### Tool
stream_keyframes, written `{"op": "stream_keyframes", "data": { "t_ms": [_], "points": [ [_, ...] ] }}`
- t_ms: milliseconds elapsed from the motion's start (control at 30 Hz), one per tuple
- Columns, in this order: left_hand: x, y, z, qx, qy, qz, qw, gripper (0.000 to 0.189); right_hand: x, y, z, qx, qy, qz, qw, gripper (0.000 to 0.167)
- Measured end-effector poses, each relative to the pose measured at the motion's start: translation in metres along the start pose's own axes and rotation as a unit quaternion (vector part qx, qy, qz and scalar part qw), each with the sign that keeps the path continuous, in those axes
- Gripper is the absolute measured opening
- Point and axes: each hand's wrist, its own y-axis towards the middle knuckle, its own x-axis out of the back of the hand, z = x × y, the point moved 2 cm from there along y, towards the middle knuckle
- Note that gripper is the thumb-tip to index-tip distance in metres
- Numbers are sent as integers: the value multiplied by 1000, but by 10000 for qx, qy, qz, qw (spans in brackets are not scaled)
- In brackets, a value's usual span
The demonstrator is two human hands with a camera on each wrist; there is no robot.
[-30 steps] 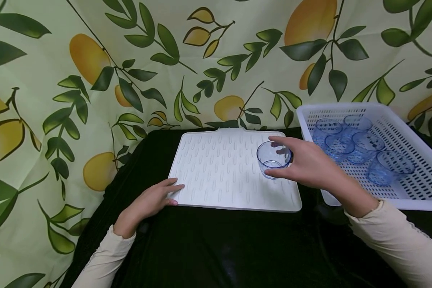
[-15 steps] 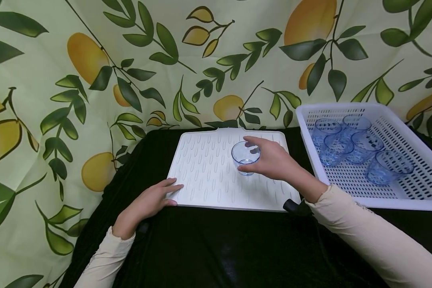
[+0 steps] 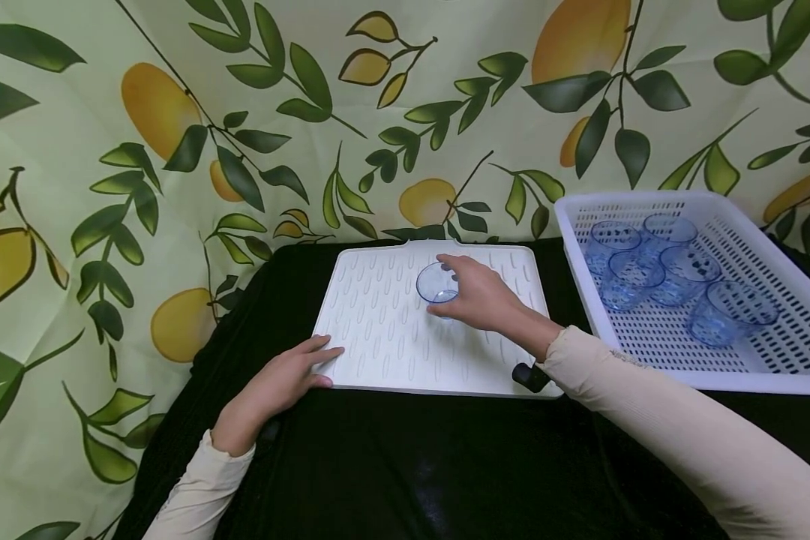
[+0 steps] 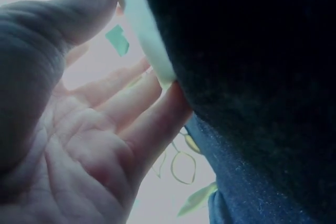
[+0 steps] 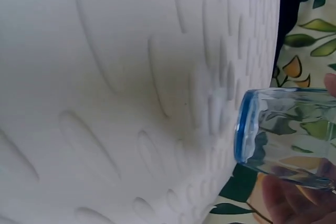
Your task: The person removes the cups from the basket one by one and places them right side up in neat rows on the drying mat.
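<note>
My right hand point(image 3: 482, 296) holds a clear blue-tinted drinking glass point(image 3: 434, 283) between thumb and fingers, rim up, over the middle of a white ridged drying mat or board point(image 3: 378, 330). In the right wrist view the thick base of the glass point(image 5: 283, 132) appears slightly apart from the ridged surface. At the board's front left corner, my left hand point(image 3: 280, 386) touches the edge with extended fingers. The left wrist view shows the left palm point(image 4: 79, 150), with thumb and fingers near the board's pale edge point(image 4: 149, 38).
On the right stands a white perforated plastic basket point(image 3: 772, 367) with several blue glasses point(image 3: 729, 315) inside. Dark cloth point(image 3: 391, 457) covers the table. Behind hangs a curtain point(image 3: 351, 45) with fruit and leaves. A small black device point(image 3: 531, 376) sits by the right wrist.
My right hand has carried the glass leftward, from the board's right side to its middle. The left hand has stayed at the front left corner.
</note>
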Motion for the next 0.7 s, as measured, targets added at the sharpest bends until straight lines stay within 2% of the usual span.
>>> {"op": "stream_keyframes", "data": {
  "t_ms": [200,700],
  "points": [
    [-1,-3,0,140,-158,-67,9998,55,-4,9,-4,27,117,-51,9999,86],
    [-4,-4,1,114,131,-392,9991,58,-5,41,-5,285,144,-46,9995,87]
  ]
}}
